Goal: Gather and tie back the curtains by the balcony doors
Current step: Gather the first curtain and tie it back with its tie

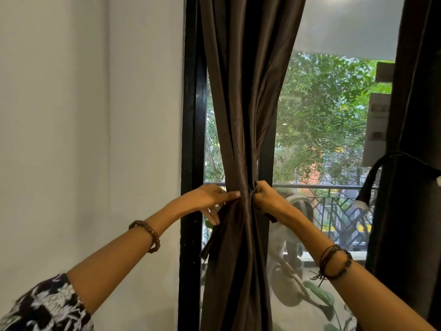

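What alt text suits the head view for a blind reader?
Two bare hands cinch a gathered brown curtain at a black-framed balcony door: the right hand grips a dark tie-back, the left hand lays straight fingers on the fabric. A second curtain at right is already tied; a balcony railing and trees show outside.

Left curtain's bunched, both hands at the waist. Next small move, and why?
Probably have the left hand pick up the loose tie end and bring it to the right hand. The curtain is already gathered, the right hand grips the other tie end, but this one hangs free beneath the left hand.
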